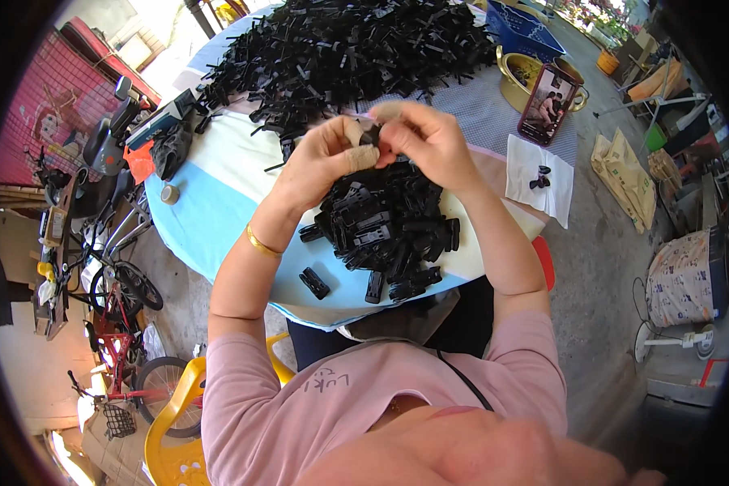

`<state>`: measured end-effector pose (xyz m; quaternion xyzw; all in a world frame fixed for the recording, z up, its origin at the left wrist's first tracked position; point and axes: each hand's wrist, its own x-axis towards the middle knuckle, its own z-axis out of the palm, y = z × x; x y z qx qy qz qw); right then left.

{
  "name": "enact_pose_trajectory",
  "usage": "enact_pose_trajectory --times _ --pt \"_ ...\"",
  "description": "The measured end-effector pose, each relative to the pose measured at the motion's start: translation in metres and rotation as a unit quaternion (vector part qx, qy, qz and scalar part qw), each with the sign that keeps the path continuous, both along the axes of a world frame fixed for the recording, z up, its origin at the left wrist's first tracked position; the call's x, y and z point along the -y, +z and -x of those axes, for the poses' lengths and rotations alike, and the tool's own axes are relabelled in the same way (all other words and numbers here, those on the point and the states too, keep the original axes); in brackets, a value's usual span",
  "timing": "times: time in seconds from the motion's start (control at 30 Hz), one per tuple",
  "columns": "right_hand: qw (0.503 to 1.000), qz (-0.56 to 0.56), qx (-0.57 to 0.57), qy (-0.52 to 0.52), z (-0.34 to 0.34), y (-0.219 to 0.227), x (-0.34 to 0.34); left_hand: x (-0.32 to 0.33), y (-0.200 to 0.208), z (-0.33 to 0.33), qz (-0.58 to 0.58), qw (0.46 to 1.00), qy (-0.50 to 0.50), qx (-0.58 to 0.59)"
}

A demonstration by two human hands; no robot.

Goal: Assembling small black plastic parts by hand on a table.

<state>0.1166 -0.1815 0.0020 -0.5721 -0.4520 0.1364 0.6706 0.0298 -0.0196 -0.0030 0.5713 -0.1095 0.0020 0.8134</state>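
Note:
Above the table, my left hand (326,159) and my right hand (431,144) meet, fingers closed on a small black plastic piece (370,135) pinched between them. Its exact kind is mostly hidden by the fingers. Beige tape wraps some fingertips. Just below the hands lies a pile of black plastic clip-like pieces (373,231), with one single piece (314,283) apart at its left. Beyond the hands rises a large heap of loose black plastic parts (356,57), many with thin strips sticking out.
A cloth-covered table (194,223) bears everything. At its right stand a phone (547,109), a brass pot (510,87), a blue crate (526,32) and white paper (520,166) with black pieces. A round tin (170,193) and black bag (170,152) sit left. Bicycles (121,356) stand beyond.

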Motion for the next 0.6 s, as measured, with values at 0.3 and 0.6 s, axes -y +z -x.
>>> enact_pose_trajectory --times 0.3,0.6 --pt "0.983 0.085 0.13 -0.095 0.006 -0.002 0.0 0.009 -0.003 0.0 -0.18 0.956 0.211 0.1" --pt "0.99 0.12 0.057 -0.053 0.007 0.0 0.0 0.017 -0.009 0.001 -0.102 0.952 0.244 0.153"
